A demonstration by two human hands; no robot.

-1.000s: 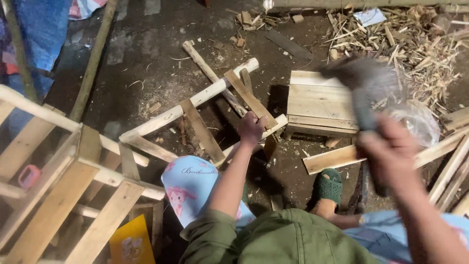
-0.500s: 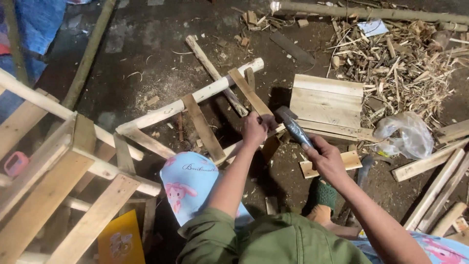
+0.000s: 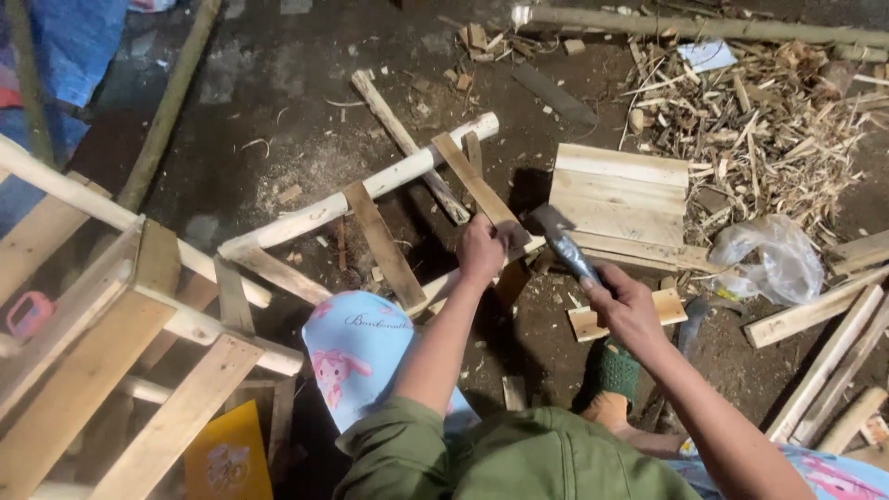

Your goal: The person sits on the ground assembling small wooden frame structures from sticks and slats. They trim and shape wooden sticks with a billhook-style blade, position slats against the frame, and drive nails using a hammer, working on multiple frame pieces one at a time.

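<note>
Crumpled clear plastic bag (image 3: 769,261) beside a heap of pale wood shavings (image 3: 769,130), blue tarpaulin (image 3: 65,46) far left

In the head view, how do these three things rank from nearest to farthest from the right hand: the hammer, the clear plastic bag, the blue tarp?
1. The hammer: held in the right hand, head toward the wooden frame.
2. The clear plastic bag: on the ground to the right of that hand.
3. The blue tarp: far off in the top left corner.
</note>
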